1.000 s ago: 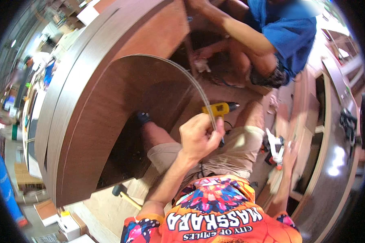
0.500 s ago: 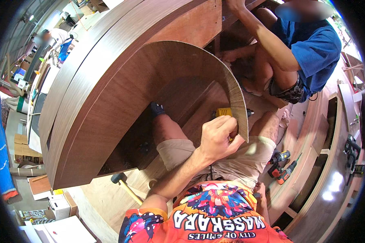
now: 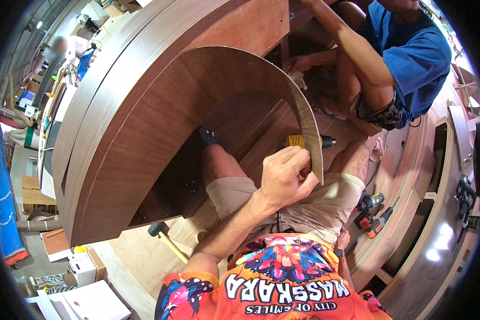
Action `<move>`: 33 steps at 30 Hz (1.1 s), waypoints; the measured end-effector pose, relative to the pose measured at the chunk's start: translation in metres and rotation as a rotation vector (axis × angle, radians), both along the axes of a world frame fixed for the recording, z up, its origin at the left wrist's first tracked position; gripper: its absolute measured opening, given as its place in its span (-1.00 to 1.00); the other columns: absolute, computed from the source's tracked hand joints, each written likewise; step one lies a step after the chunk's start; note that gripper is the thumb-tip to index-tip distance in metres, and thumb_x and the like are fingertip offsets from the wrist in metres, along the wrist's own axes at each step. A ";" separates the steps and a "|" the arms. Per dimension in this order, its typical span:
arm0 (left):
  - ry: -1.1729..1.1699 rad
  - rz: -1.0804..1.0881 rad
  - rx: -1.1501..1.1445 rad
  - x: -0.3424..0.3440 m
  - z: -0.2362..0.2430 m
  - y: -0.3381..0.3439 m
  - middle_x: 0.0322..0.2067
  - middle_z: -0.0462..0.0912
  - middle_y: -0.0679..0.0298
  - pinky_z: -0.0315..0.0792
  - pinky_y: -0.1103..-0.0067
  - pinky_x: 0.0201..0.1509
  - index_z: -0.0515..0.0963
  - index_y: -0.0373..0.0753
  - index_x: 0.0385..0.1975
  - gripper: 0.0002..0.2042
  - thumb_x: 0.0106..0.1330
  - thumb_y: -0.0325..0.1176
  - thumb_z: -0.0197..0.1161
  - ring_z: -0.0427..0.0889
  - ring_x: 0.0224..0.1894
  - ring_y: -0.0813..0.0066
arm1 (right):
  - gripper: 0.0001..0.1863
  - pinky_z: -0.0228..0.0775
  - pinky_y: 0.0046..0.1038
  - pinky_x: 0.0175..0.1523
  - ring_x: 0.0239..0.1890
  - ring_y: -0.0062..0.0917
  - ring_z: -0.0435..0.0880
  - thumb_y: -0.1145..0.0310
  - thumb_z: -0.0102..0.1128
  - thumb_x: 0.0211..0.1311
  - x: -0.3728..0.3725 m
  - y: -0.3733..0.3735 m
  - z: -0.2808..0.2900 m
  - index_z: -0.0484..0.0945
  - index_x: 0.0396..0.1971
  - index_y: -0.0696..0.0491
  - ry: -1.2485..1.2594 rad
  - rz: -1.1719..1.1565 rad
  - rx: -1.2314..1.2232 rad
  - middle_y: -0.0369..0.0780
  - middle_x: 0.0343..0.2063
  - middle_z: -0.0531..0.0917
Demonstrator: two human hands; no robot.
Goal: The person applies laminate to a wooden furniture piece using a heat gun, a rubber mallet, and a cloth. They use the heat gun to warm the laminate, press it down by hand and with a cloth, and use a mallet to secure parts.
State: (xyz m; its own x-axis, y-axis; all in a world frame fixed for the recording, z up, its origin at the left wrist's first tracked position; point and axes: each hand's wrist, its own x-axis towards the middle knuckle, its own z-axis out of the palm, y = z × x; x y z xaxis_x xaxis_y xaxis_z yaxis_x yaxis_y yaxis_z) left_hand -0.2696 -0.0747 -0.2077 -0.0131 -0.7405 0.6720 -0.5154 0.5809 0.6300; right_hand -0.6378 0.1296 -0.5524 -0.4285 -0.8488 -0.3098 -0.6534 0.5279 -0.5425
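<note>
We see the left hand (image 3: 284,178) clamped on the lower end of a thin curved plywood strip (image 3: 304,114), which arcs up and over from the knees toward the large curved wooden cabinet (image 3: 122,138); our right hand is out of view. A yellow drill (image 3: 298,141) lies on the floor just behind the strip, a hammer (image 3: 162,234) rests near the left thigh, and a person in a blue shirt (image 3: 416,58) crouches opposite.
</note>
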 end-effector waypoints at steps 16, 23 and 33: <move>-0.021 -0.020 0.018 0.001 0.001 0.000 -0.64 0.48 0.22 0.36 0.40 -0.52 0.59 -0.26 -0.49 -0.86 0.22 -0.49 0.45 0.50 -0.63 0.25 | -0.77 0.53 0.00 -0.06 -0.17 0.10 0.74 0.29 0.20 0.34 0.000 0.016 -0.013 0.70 -0.26 0.15 0.203 0.119 0.040 0.09 -0.20 0.73; -0.016 -0.016 0.039 0.000 0.008 0.000 -0.64 0.49 0.21 0.38 0.39 -0.51 0.58 -0.25 -0.50 -0.85 0.23 -0.48 0.45 0.51 -0.63 0.23 | -0.81 0.53 0.00 -0.07 -0.18 0.09 0.75 0.35 0.21 0.32 0.003 0.017 -0.010 0.68 -0.28 0.16 0.164 0.117 0.073 0.09 -0.22 0.73; -0.058 0.010 -0.047 -0.005 0.009 0.001 -0.68 0.41 0.29 0.27 0.44 -0.61 0.39 -0.17 -0.66 -0.62 0.18 -0.44 0.56 0.43 -0.67 0.36 | -0.88 0.53 -0.01 -0.09 -0.20 0.08 0.75 0.43 0.23 0.28 -0.017 0.017 0.022 0.66 -0.30 0.17 0.142 0.232 0.334 0.08 -0.24 0.73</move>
State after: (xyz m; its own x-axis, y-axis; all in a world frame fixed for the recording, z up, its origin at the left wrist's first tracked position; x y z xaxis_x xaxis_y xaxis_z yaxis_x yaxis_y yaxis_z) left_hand -0.2741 -0.0740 -0.1989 -0.0460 -0.7086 0.7041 -0.5559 0.6038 0.5714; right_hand -0.6553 0.1465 -0.5307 -0.2967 -0.7905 -0.5359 -0.8311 0.4901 -0.2627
